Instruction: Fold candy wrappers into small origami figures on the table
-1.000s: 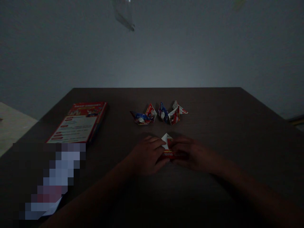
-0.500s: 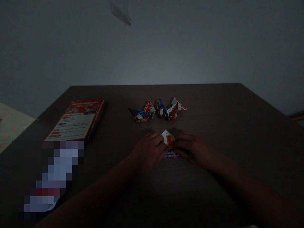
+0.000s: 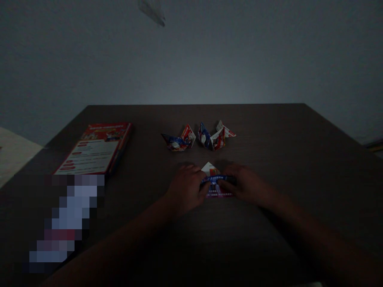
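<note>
A folded, printed sheet of paper [image 3: 216, 191] lies on the table, its white pointed tip facing away from me. Across its middle a blue edge of the paper stands up between my fingers. My left hand [image 3: 188, 187] grips the left side of this edge, fingers curled behind and thumb in front. On the other side my right hand [image 3: 249, 185] pinches the right end in the same way. Beyond my hands sit two folded paper pieces, one blue and red [image 3: 179, 142] and one with blue, red and white points [image 3: 213, 137].
At the left lies a stack of red and white printed leaflets [image 3: 92, 149]. A pixelated, blurred-out object [image 3: 74, 211] is in front of it. The dark wooden table [image 3: 263, 131] reaches to a grey wall [image 3: 239, 52].
A blue edge of the paper has come up between my fingers, covering part of the red and yellow print. More of the purple lower part shows. The two folded pieces stayed put.
</note>
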A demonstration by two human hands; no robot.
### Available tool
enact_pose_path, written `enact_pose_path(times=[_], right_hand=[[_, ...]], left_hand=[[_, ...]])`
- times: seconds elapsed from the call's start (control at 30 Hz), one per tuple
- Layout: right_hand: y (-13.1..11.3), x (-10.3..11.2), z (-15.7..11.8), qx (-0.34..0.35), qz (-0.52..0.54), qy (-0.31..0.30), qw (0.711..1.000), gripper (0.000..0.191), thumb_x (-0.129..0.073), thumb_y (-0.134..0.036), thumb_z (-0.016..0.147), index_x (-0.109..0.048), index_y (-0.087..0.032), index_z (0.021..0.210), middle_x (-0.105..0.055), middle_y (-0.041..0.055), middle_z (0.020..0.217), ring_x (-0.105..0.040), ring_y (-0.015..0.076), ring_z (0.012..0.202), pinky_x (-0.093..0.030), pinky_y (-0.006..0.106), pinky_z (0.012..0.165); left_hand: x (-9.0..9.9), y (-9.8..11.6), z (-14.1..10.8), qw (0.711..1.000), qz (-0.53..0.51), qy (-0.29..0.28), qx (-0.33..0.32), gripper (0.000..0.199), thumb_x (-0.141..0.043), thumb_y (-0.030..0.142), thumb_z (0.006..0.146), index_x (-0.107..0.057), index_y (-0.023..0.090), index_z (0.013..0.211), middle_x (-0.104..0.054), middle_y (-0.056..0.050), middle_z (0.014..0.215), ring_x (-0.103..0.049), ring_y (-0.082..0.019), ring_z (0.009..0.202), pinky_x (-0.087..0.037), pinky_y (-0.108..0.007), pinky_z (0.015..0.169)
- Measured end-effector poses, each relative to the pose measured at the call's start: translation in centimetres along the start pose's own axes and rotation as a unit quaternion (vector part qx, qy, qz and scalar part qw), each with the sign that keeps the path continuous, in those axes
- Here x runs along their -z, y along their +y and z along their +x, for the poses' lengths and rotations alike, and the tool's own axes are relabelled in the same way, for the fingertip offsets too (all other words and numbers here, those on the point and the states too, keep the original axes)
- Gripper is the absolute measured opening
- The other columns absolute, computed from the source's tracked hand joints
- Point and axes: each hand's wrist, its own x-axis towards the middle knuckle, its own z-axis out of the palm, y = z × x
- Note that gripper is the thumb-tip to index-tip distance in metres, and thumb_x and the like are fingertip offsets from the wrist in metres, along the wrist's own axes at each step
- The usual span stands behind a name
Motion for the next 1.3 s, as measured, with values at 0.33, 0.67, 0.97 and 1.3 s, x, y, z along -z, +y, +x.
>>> enact_pose_path(times=[0.33, 0.67, 0.97, 1.3], right_hand=[[-0.3, 0.1, 0.2, -0.014, 0.017, -0.006, 1.000, 0.014, -0.058, -0.029, 0.083, -0.066, -0.017, 0.081, -0.065, 0.0064, 0.078, -0.058, 0.0190, 0.074, -0.041, 0.028, 0.065], [0.0, -0.5, 0.8, -0.041, -0.001, 0.003, 0.999, 0.021, -0.062, -0.037, 0.079, -0.067, -0.018, 0.076, -0.066, 0.0064, 0.075, -0.058, 0.0191, 0.069, -0.039, 0.028, 0.062], [-0.6, -0.3, 1.1, -0.081, -0.015, -0.008, 0.997, 0.023, -0.063, -0.041, 0.075, -0.069, -0.019, 0.074, -0.068, 0.0063, 0.072, -0.059, 0.0194, 0.064, -0.037, 0.029, 0.058], [-0.4, 0.4, 1.1, -0.157, -0.012, -0.051, 0.986, 0.028, -0.063, -0.048, 0.072, -0.065, -0.020, 0.067, -0.063, 0.0039, 0.063, -0.054, 0.0165, 0.052, -0.031, 0.028, 0.050]], left_hand=[[-0.2, 0.0, 0.0, 1.000, -0.012, 0.010, 0.020, 0.026, -0.047, 0.037, 0.087, -0.065, 0.018, 0.090, -0.064, -0.007, 0.086, -0.056, -0.023, 0.084, -0.043, -0.038, 0.072], [-0.1, 0.4, 0.0, 0.997, 0.001, 0.013, 0.074, 0.024, -0.052, 0.039, 0.083, -0.067, 0.020, 0.082, -0.064, -0.007, 0.083, -0.057, -0.024, 0.083, -0.042, -0.039, 0.070], [0.4, 0.4, -0.1, 0.993, 0.000, 0.005, 0.115, 0.027, -0.054, 0.042, 0.080, -0.067, 0.019, 0.077, -0.064, -0.008, 0.082, -0.057, -0.027, 0.082, -0.042, -0.042, 0.071], [1.1, -1.0, -0.7, 0.990, 0.004, -0.031, 0.138, 0.032, -0.053, 0.047, 0.078, -0.068, 0.019, 0.076, -0.066, -0.008, 0.084, -0.058, -0.028, 0.084, -0.042, -0.044, 0.073]])
